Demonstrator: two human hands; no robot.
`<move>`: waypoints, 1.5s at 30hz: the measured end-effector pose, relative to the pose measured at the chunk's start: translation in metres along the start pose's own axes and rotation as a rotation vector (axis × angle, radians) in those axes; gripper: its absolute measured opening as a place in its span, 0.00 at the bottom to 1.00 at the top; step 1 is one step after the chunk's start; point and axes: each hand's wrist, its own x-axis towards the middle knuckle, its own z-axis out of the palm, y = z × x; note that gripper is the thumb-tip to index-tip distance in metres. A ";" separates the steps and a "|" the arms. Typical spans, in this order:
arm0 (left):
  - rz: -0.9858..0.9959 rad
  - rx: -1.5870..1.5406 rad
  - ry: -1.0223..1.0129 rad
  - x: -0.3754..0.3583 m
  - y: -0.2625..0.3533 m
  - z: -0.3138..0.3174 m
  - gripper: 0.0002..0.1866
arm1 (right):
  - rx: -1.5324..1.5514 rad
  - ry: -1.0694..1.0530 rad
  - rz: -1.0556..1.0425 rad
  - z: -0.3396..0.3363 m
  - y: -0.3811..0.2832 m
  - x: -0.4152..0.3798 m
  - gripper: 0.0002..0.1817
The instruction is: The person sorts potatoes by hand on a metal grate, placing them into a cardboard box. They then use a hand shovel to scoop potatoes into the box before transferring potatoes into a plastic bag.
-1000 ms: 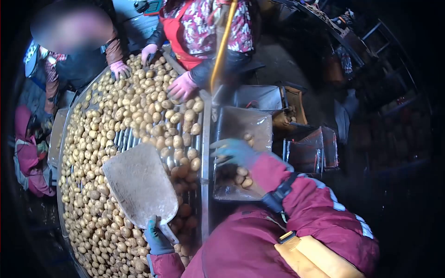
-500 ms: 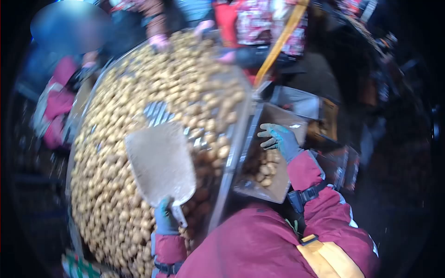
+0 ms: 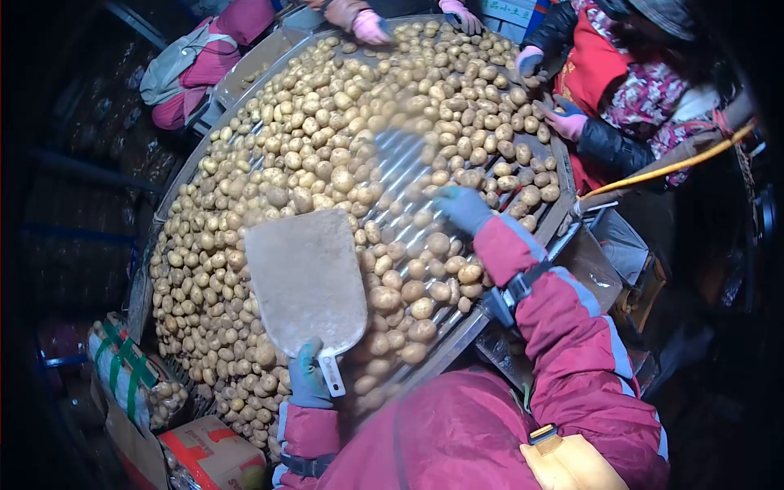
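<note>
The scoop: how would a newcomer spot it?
Find the big table heaped with potatoes. On its near side, the gloved left hand's grip holds the scoop. It is broad, flat and pale, unlike the small, round potatoes around it.

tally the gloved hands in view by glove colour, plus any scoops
Wearer's grey-blue fabric-gloved hands, left hand and right hand: 2
Pink fabric-gloved co-workers' hands: 4
Broad, flat pale grey scoop with a white handle: 1
Total: 7
</note>
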 end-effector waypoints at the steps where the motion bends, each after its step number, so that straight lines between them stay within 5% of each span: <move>1: 0.002 0.004 0.009 -0.001 0.001 0.003 0.10 | 0.083 -0.044 0.123 -0.013 0.008 0.012 0.12; 5: -0.024 -0.013 -0.014 0.000 -0.007 0.007 0.09 | 0.466 0.017 0.547 -0.062 0.011 0.037 0.15; 11: -0.039 -0.086 0.022 0.001 -0.003 0.009 0.09 | 0.204 0.292 0.389 -0.075 0.032 0.043 0.16; 14: -0.050 -0.106 0.045 0.004 -0.003 0.011 0.09 | -0.011 0.214 0.382 -0.049 0.023 0.042 0.16; 19: -0.054 0.017 0.036 0.002 -0.001 0.011 0.07 | -0.317 0.138 0.051 -0.022 0.034 0.060 0.18; 23: -0.057 0.001 0.053 0.002 -0.001 0.020 0.08 | -0.531 0.067 0.097 -0.005 0.054 0.066 0.19; 26: -0.077 0.002 0.089 0.001 0.002 0.027 0.08 | -0.331 -0.076 0.202 -0.019 0.006 0.047 0.18; 30: -0.053 -0.004 0.083 0.002 0.001 0.027 0.07 | -0.435 -0.014 0.258 -0.024 0.023 0.051 0.15; 35: -0.067 0.025 0.108 0.002 0.001 0.023 0.07 | -0.494 -0.075 0.315 -0.013 0.026 0.063 0.29; 38: -0.113 0.013 0.105 0.005 -0.003 0.020 0.07 | -0.585 -0.120 0.377 -0.003 0.001 0.066 0.28; 41: -0.110 0.002 0.027 0.008 -0.008 0.011 0.17 | -0.648 -0.142 0.338 0.001 0.005 0.070 0.25; 45: -0.117 -0.059 0.037 0.002 -0.007 0.021 0.17 | -0.622 -0.130 0.324 0.000 0.020 0.073 0.25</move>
